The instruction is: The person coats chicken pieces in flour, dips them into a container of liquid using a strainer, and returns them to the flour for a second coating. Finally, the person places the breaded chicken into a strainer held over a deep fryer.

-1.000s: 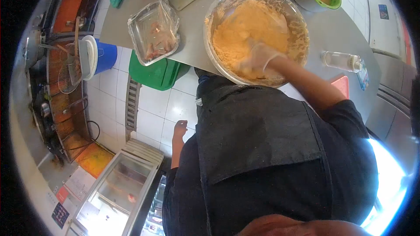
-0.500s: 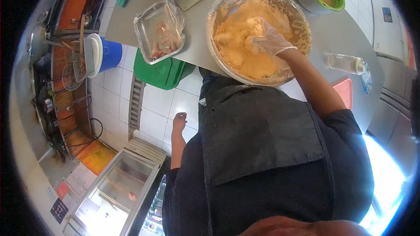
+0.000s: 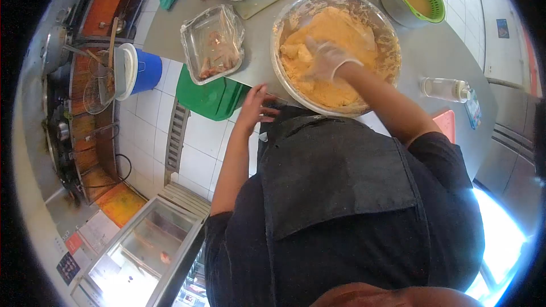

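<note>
Orange powder; blue packet, print unreadable.

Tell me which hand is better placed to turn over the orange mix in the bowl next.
Probably the right hand: it is gloved and inside the bowl, at the orange mix. The left hand looks bare and is outside the bowl, near the edge of the table.

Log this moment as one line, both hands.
right hand: gloved, in orange mix, metal bowl | left hand: bare, open, near table edge | wrapped tray: left of bowl
</note>
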A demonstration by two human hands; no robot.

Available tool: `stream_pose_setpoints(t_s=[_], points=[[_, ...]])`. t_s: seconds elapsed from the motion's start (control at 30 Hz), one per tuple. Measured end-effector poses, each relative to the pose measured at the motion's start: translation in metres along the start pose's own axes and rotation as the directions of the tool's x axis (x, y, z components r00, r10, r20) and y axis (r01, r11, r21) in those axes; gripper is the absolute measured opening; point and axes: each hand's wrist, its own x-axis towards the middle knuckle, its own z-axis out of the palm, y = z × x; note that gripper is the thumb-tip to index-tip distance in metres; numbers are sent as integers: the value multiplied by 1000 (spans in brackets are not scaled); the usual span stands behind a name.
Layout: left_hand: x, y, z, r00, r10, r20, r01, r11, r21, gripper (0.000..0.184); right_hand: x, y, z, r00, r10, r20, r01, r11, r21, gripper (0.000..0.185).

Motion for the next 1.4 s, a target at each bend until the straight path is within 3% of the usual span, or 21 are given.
stream_pose_setpoints(t_s=[0.07,0.17,0.23,0.27,0.37,0.47,0.57,0.67,0.7,0.77,0.83,0.87,0.93,1.0,1.1,1.23,1.3,1.4], points=[[-2,27,41,992,-91,92,93,996,-18,59,1,-9,17,998,25,58,-21,997,-68,82],[40,3,56,958,-176,227,191,980,-46,59,11,38,39,987,-154,-49,160,899,407,79],[38,5,61,936,-188,298,207,978,-34,58,-10,69,32,998,-44,-34,56,838,544,75],[31,13,67,953,-198,229,215,975,-51,56,-18,78,32,1000,8,-16,4,794,607,72],[23,8,89,971,-220,91,230,964,-131,50,-76,51,13,977,121,177,-148,979,144,62],[17,-15,103,976,-192,98,211,946,-245,48,-101,4,20,948,170,270,-180,983,15,58],[-9,-4,103,975,-180,129,210,933,-291,49,-89,28,33,952,-12,306,-46,983,180,52],[-37,6,101,983,-169,76,184,937,-295,52,-80,56,35,972,-218,88,177,925,337,54],[-45,6,96,982,-178,65,190,926,-327,52,-95,24,-3,987,-22,156,-46,906,420,54],[-62,8,84,979,-197,51,202,904,-376,51,-92,26,4,967,-221,-125,253,876,411,56],[-85,15,74,977,-213,-10,195,910,-365,49,-92,15,2,907,-329,-263,401,867,296,56],[-97,15,68,975,-218,-37,191,913,-359,48,-94,5,-2,902,-348,-256,403,890,211,55],[-116,10,48,975,-208,-78,164,912,-375,43,-93,-30,-26,952,-295,-77,298,954,22,52],[-147,16,31,971,-192,-143,133,929,-346,42,-91,-82,-47,969,-61,239,119,965,-235,50],[-170,11,22,945,-186,-271,94,942,-321,35,-86,-109,-20,927,-197,321,297,905,-304,45],[-160,-22,26,907,-167,-388,-59,860,-507,32,-40,-76,37,831,-519,202,553,813,-185,32],[-166,-30,12,913,-207,-352,10,873,-487,33,-24,-103,24,766,-595,243,632,765,-120,28],[-162,-51,-1,923,-236,-304,-9,777,-629,40,1,-144,8,583,-758,291,811,566,-151,28]])
